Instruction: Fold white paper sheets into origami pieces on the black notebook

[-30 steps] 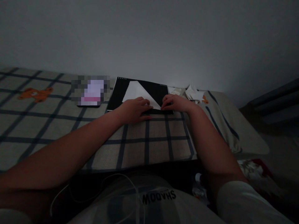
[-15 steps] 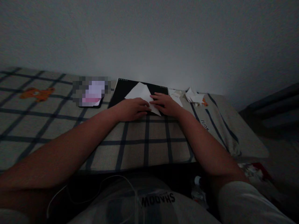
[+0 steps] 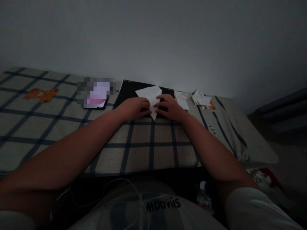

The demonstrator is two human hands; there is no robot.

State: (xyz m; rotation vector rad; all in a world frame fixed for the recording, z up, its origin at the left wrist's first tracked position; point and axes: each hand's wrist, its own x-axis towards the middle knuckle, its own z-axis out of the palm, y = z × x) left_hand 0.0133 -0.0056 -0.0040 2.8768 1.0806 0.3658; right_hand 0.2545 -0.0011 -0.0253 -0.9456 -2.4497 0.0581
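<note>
Pressing down from both sides, the left hand (image 3: 134, 108) and right hand (image 3: 169, 107) now meet over the white paper (image 3: 150, 95), fingers flat on it rather than closed around it, so neither hand grips anything. A second ago they sat well apart at the sheet's near edge, the right one out at its far corner; half a second ago the right had slid in next to the left. The sheet itself looks different too: earlier a broad triangle lying across the black pad (image 3: 128, 91), it now shows a narrow point hanging toward the person, just over the pad's near edge (the light is dim, so the crease lines cannot be made out). I judge a further fold has been laid in and is being flattened. The pad rests on the checked bed cover (image 3: 72, 127) against the wall, with loose paper scraps (image 3: 200, 97) to its right.
</note>
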